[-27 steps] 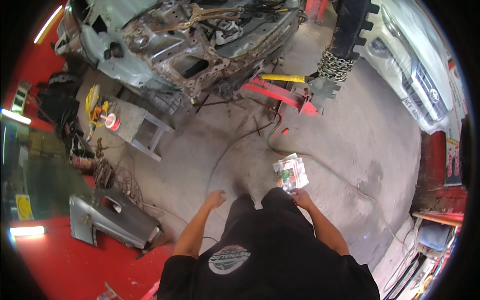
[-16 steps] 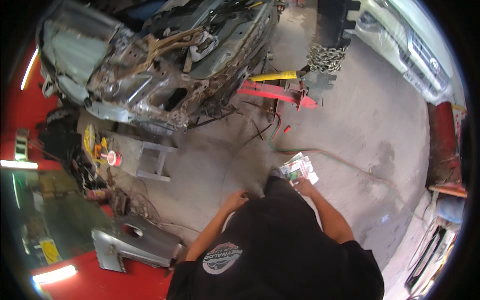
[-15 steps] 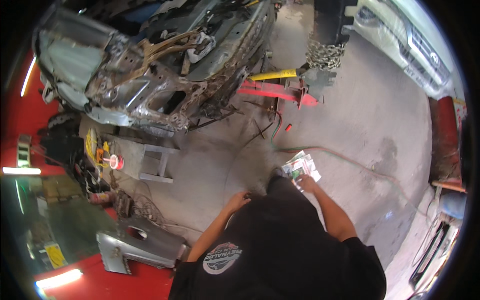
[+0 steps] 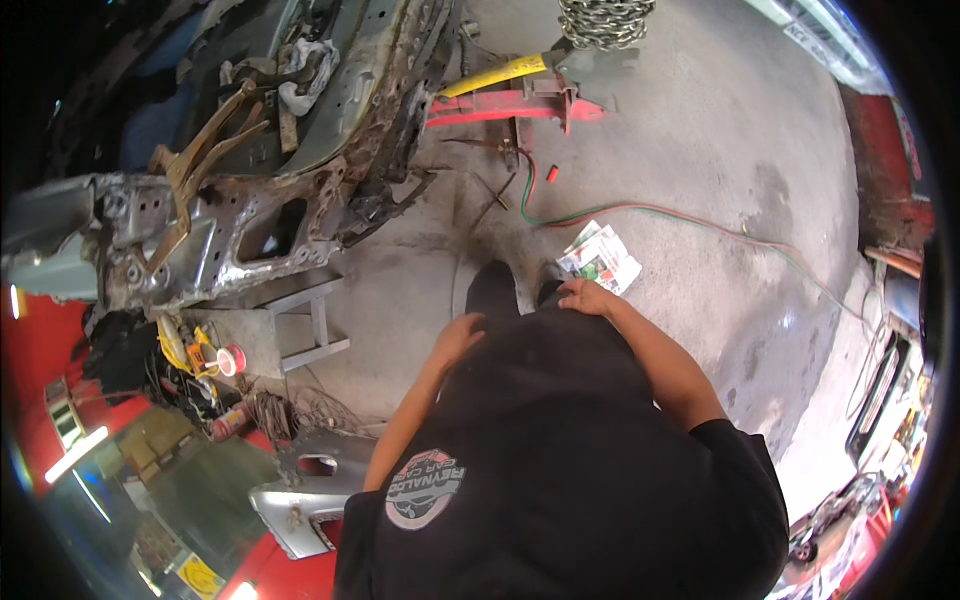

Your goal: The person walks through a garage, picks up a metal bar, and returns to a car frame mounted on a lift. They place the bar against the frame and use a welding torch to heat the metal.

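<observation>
Beside the dark trousers are the left hand and right hand; whether their fingers are spread cannot be determined. Past the right hand, printed sheets lie on the floor, inside its right edge: probably light, limp, tearable; grasp a free corner. Beyond runs a hose.

1. The view comes from the person's head, through the left of two fisheye cameras worn side by side; it stands upright and unmirrored.
2. It faces steeply down and forward, over the black shirt, which is nearest and fills the lower middle.
3. The left hand and right hand lie farther from the lens, near the centre.
4. Beyond them spreads the floor, with the stripped car body at upper left.
5. The top edge cuts off the chain; dark corners ring the round field.
</observation>
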Demonstrator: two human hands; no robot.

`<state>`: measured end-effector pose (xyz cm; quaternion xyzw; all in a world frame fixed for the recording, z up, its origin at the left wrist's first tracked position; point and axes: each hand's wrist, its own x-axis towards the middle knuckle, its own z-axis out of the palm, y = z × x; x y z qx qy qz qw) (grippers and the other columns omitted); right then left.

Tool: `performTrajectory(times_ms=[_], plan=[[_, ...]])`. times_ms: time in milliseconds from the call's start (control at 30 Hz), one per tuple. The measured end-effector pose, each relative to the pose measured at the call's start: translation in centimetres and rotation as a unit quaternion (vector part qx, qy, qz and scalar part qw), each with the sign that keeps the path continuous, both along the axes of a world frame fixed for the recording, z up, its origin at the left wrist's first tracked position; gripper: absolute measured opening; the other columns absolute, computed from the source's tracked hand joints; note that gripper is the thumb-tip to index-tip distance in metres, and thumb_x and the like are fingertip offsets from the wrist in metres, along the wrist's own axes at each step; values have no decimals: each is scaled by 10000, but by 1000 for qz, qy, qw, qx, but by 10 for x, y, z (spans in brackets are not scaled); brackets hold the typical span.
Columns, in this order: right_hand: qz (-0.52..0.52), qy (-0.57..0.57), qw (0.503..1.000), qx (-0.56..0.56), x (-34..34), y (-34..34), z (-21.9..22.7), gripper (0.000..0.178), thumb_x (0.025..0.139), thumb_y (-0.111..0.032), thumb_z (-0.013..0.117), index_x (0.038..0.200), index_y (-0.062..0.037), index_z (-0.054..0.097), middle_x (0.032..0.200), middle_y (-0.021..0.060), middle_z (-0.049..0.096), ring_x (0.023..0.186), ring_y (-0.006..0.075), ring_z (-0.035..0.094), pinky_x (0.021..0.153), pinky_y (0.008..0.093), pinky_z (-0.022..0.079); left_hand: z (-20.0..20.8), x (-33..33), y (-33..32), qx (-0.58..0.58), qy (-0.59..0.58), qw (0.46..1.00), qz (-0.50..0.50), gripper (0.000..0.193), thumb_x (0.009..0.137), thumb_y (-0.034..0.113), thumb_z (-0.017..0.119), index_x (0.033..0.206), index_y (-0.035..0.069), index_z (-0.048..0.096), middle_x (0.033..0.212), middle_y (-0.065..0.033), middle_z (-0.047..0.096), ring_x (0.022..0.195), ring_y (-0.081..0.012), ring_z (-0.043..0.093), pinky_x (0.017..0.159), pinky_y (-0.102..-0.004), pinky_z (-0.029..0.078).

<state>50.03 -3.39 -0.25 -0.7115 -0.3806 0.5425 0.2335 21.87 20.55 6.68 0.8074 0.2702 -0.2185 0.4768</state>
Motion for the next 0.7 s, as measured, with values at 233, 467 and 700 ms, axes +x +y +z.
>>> performTrajectory(times_ms=[233,467,700], plan=[[-22,-90,994,-65,-9,55,12,431,873,-383,655,1121,-33,698,1098,249,670,1078,392,628,956,464,481,-21,19,96,35,-22,993,-107,422,852,211,670,1247,74,616,1189,-200,632,1139,-391,584,963,-461,471],[-114,-248,961,-34,-15,126,50,158,849,-163,647,927,-26,652,890,190,690,893,409,655,781,477,521,-15,41,167,39,-23,986,-161,423,847,212,662,1241,63,624,1192,-211,644,1135,-386,595,962,-455,475],[-180,-217,958,42,3,144,130,111,888,-123,598,895,-15,622,890,216,668,906,419,643,791,489,504,-57,58,182,19,-33,977,-212,420,844,175,649,1251,72,620,1178,-209,651,1127,-388,599,954,-462,478]])
